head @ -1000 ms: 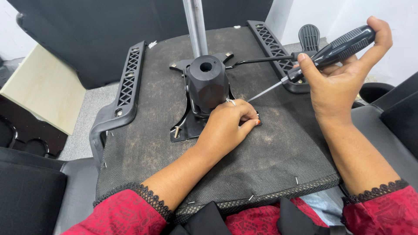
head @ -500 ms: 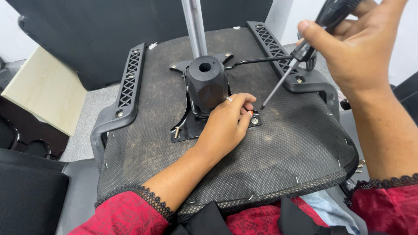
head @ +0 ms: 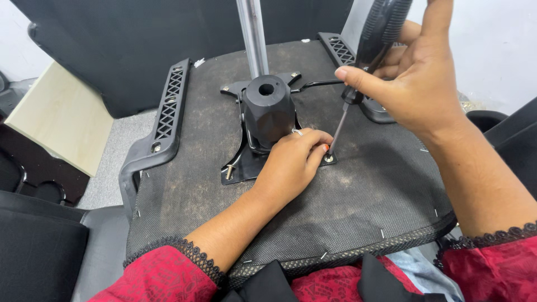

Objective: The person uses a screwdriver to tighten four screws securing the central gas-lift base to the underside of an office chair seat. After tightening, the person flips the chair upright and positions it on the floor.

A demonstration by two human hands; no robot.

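Both arms come in wearing deep red patterned sleeves, each cuff edged with black scalloped lace. The left hand (head: 291, 162) shows orange-red polish on a fingernail, and the right hand (head: 411, 89) is bare, no ring or watch in sight.

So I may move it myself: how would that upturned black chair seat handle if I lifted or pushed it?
The upturned black chair seat probably stays stiff, since the bolted black metal mechanism plate and plastic armrests brace it. It is likely heavy and lopsided. The rough fabric underside should grip rather than slide.
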